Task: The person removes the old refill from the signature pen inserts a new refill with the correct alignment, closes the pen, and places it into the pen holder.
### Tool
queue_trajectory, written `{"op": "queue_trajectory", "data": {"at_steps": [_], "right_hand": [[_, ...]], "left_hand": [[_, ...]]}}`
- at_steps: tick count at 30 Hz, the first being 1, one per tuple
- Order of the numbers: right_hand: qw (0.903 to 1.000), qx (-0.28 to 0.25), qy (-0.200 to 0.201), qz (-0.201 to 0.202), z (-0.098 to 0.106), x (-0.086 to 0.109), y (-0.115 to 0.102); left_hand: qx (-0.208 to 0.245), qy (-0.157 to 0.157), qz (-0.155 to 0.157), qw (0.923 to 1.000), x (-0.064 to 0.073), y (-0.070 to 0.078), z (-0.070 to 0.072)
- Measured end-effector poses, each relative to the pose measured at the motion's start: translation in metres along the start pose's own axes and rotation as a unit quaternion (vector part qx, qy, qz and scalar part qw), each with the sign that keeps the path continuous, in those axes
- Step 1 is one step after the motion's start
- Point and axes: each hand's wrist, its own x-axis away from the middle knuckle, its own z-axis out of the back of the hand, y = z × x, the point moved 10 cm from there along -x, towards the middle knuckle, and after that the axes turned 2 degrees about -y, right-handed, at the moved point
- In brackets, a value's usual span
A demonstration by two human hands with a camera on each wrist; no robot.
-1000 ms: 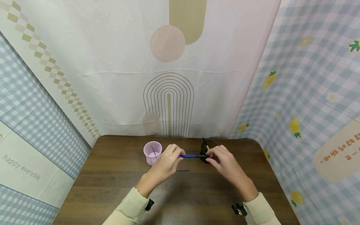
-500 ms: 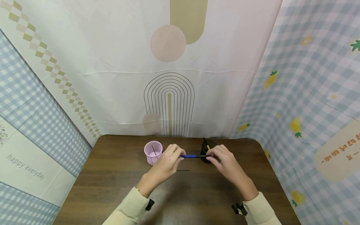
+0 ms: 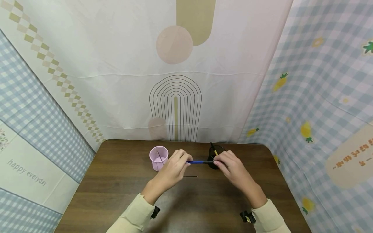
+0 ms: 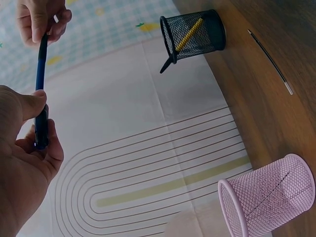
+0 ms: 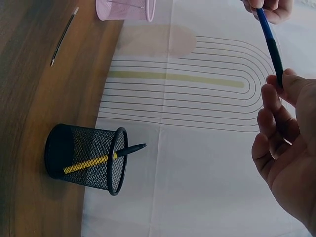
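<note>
A blue pen with a black grip section is held level above the table between both hands. My left hand pinches its blue end; in the left wrist view the thumb presses against the barrel. The black tip end is pinched between thumb and fingers of my right hand. On the table below lies a thin dark pen refill, partly hidden by the left hand in the head view but whole in the left wrist view.
Left of the hands stands a pink mesh pen cup with a thin dark stick inside. Behind the right hand is a black mesh pen cup holding a yellow and black pen. A patterned cloth hangs behind the brown table.
The hands and the pen stay almost still. Only a slight shift of the head view shows.
</note>
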Motion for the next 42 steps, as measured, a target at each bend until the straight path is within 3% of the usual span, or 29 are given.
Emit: {"op": "queue_trajectory", "data": {"at_steps": [7, 20, 42], "right_hand": [[0.9998, 0.002, 0.005, -0.020, 0.0025, 0.0012, 0.0007], [0.9995, -0.013, 0.027, 0.013, 0.0056, -0.0017, -0.0047], [0.9996, -0.012, 0.015, 0.020, 0.0022, 0.0008, -0.0047]], "left_hand": [[0.007, -0.009, 0.013, 0.9999, 0.0010, -0.0027, -0.0001], [0.011, -0.003, 0.005, 0.9999, 0.0003, -0.0018, 0.0006], [0.011, -0.001, -0.004, 0.9999, -0.0009, 0.0021, 0.0019]]}}
